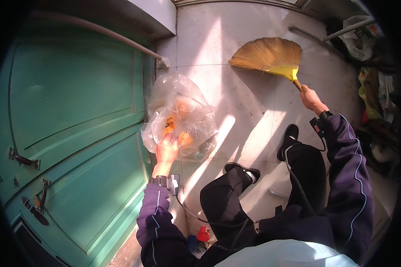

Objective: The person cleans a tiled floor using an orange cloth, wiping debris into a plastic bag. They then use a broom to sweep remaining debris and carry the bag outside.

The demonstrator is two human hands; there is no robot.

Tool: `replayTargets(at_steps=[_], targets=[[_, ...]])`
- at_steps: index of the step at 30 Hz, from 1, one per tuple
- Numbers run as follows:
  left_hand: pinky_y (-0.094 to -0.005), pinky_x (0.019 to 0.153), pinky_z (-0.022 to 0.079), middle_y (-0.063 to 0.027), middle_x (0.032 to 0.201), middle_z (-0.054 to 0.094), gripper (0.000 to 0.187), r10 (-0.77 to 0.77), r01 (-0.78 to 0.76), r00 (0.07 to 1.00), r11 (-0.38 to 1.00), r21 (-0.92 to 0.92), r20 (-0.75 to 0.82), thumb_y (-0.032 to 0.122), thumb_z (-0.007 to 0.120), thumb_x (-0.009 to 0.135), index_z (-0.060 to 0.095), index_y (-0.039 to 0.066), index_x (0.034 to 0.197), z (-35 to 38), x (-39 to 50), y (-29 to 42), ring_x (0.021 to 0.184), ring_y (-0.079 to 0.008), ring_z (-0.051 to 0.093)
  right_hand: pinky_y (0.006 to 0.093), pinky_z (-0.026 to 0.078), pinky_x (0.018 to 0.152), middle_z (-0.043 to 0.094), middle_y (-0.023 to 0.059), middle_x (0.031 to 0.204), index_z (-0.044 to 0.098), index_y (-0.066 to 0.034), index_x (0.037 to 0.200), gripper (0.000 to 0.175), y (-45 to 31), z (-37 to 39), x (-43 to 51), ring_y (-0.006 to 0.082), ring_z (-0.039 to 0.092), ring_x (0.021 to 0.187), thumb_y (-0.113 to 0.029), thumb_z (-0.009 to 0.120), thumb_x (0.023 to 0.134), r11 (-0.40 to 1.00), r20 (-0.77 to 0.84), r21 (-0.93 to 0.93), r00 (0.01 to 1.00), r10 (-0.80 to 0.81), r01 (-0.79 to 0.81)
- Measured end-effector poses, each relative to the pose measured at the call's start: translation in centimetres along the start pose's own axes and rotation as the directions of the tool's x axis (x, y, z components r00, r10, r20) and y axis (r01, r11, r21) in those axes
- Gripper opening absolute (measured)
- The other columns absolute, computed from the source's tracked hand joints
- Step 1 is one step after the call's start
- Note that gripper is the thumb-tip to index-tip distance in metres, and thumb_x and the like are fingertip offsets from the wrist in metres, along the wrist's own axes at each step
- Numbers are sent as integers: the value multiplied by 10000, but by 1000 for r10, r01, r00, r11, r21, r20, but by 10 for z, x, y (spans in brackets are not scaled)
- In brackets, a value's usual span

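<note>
My left hand grips the near edge of a clear plastic bag, low at the left beside a green door. Orange, crumpled scraps show inside the bag, and its other contents are blurred by the film. Out to the right, my right hand is closed around the handle of a broom. Its fan of straw bristles spreads to the left above a yellow collar. Whether the bristles touch the floor I cannot tell.
The green panelled door with metal handles fills the left side. A pipe runs across its top. Pale floor tiles lie ahead. Bags and clutter line the right edge. A red object lies near my left elbow.
</note>
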State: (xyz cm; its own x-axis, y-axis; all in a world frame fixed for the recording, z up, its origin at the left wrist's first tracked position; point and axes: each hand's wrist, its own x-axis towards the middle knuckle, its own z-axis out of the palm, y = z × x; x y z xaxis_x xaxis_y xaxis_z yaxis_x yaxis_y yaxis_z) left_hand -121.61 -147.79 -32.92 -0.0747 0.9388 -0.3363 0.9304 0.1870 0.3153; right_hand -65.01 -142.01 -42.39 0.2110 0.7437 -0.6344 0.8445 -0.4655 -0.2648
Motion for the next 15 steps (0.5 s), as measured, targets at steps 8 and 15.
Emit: replayTargets(at_steps=[8,15], targets=[[-428,570,479,-189,710,625,150,39,-78,953,990,-117,-300,56,634,772,613,84,918,-75,-59,-36,668,-369,632,397,466,860,620,223,1025,462,-35,1266,404,9,-6,-94,363,597,988,-196,518,900,984,-201,167,979,-27,62],[-361,589,489,-169,733,635,169,40,-187,863,952,-243,-504,-8,618,775,620,58,930,-150,-88,-15,647,-320,642,296,428,425,528,33,642,491,-53,1248,369,-17,-32,-193,113,493,493,-204,513,913,808,-14,557,970,242,-193]])
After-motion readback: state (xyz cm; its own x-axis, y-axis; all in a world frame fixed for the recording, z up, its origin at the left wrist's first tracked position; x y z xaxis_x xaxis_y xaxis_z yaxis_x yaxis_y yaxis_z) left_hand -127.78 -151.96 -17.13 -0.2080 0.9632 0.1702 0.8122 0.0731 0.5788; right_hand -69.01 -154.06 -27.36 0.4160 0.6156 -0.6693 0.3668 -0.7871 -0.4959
